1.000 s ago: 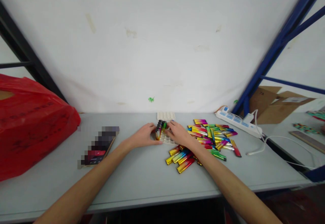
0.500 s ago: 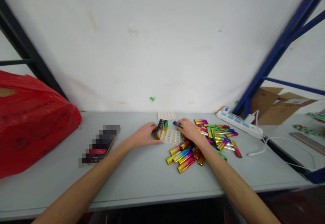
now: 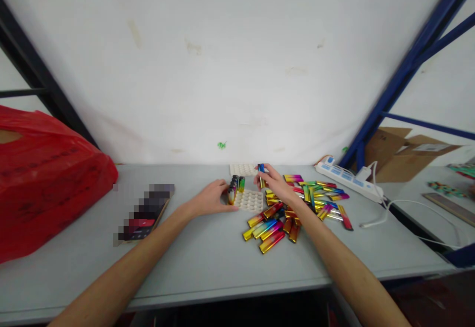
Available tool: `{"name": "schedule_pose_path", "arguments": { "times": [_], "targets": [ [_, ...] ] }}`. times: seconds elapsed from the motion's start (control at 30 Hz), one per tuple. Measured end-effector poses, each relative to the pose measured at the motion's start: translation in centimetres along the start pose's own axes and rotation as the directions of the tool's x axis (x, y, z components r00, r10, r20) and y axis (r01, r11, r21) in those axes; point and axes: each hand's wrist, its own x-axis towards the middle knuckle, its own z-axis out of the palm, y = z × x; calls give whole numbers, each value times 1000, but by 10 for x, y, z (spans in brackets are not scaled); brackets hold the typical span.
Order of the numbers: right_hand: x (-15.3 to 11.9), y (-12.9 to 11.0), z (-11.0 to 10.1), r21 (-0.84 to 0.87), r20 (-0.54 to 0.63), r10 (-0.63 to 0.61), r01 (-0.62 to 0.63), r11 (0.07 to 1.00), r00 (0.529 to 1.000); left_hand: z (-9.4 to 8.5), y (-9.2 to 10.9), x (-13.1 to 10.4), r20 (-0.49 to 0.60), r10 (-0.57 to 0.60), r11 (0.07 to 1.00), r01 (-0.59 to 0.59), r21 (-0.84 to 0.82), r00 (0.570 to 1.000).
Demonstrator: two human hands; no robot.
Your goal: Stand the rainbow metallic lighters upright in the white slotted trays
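Note:
A white tray with rows of round holes [image 3: 252,201] lies on the table, and several shiny lighters [image 3: 232,194] stand upright along its left side. My left hand [image 3: 213,198] grips the tray's left edge, thumb at the front corner and fingers behind the standing lighters. In my right hand [image 3: 276,183] a blue and gold lighter [image 3: 261,174] is pinched upright, just above and behind the tray's right side. A heap of metallic, many-coloured lighters [image 3: 272,242] lies to the right of the tray, partly beneath my right forearm.
Against the wall lies a second white tray [image 3: 241,169]. A blurred-out phone-like object [image 3: 144,215] and a red plastic bag [image 3: 55,183] are on the left. At the right are a white power strip [image 3: 349,181], its cable [image 3: 386,218] and an open cardboard box [image 3: 408,156].
My right hand has lifted the blue and gold lighter from beside the heap and turned it upright. The left hand stays at the tray.

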Motion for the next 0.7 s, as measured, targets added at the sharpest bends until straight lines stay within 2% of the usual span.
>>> {"name": "schedule_pose_path", "arguments": {
  "times": [0.07, 0.1, 0.17, 0.23, 0.3, 0.37, 0.47, 0.7],
  "targets": [
    [-3, -5, 8, 119, 31, 81, -84, 989, 996, 0, 0, 0, -4, -2, 1000, 2, -3, 1000],
    [-4, -7, 12, 126, 32, 109, -112, 986, 994, 0, 0, 0, -4, -2, 1000, 2, -2, 1000],
    [-6, -10, 17, 28, -12, 110, -109, 994, 994, 0, 0, 0, 1, -1, 1000, 1, 2, 1000],
    [-8, -12, 21, -193, -110, 1, -22, 981, 994, -1, 1, 0, 8, -1, 1000, 1, 7, 1000],
    [-10, -14, 23, -435, -182, -163, 69, 898, 970, -1, 1, 0, 14, -1, 1000, 1, 14, 1000],
    [-12, -15, 26, -584, -198, -263, 102, 805, 944, -1, 0, 0, 19, 3, 1000, -3, 20, 1000],
    [-14, -15, 30, -654, -176, -291, 110, 749, 940, -1, 1, 0, 15, 3, 1000, -3, 20, 1000],
    [-15, -11, 35, -709, -140, -275, 98, 698, 951, -2, 3, 0, 3, -6, 1000, 5, 11, 1000]
  ]
}}
